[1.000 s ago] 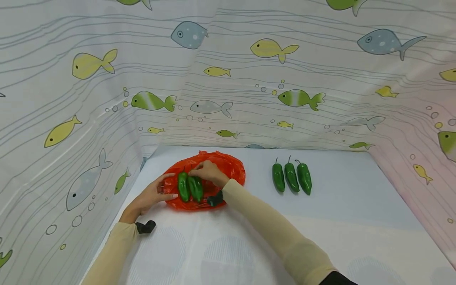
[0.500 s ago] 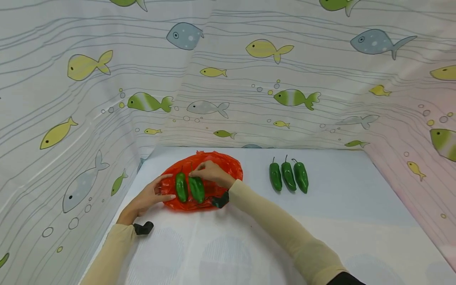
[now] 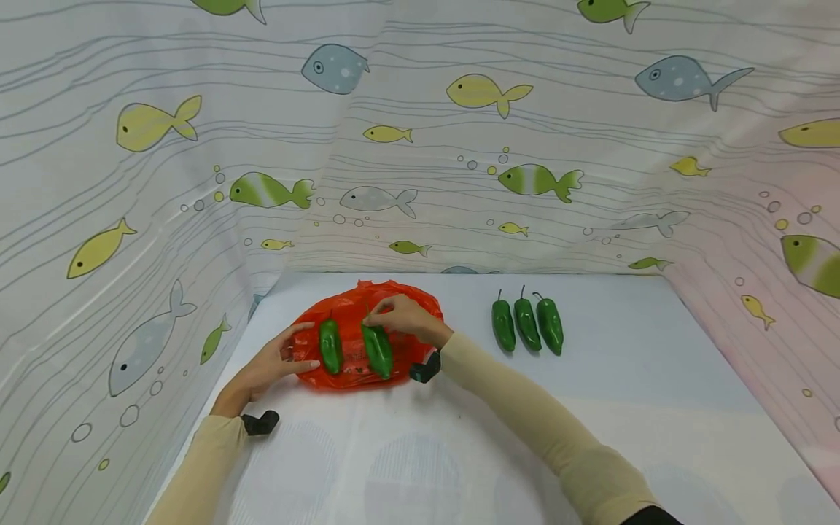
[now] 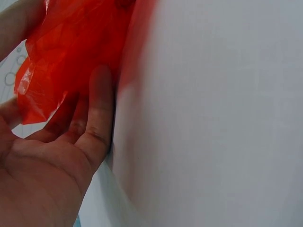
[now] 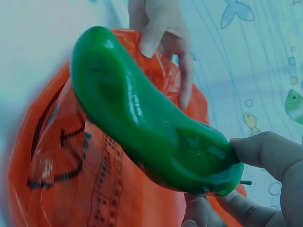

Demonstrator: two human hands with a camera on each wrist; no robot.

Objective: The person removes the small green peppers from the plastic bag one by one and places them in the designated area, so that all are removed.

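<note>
Fish-print cloth (image 3: 394,160) hung as a backdrop beyond both hands; white table (image 3: 623,350) spread beneath them. Change noted over the last second: the held pepper (image 3: 378,354), seen earlier lying close against its neighbour, has been drawn off to the right, and a strip of red plastic bag (image 3: 351,343) is now left showing between the two. Near its stem, it is pinched between thumb and fingers by the right hand (image 3: 403,319), closed only as far as the pepper's thickness allows. Body of the pepper is placed over the bag; whether the film is touched by it cannot be told. Second pepper (image 3: 331,348) is held by neither hand and is seen over the bag, just beside the left thumb tip. Left hand (image 3: 265,364) is placed at the bag's left edge, thumb and fingers widely spread, film touched, no grip made out. Well to the right of the right hand, three loose peppers (image 3: 527,324) are laid in a row. Judged meaning for the work: the pair has been parted, so one pepper is being handled singly while the bag is apparently steadied.
</note>
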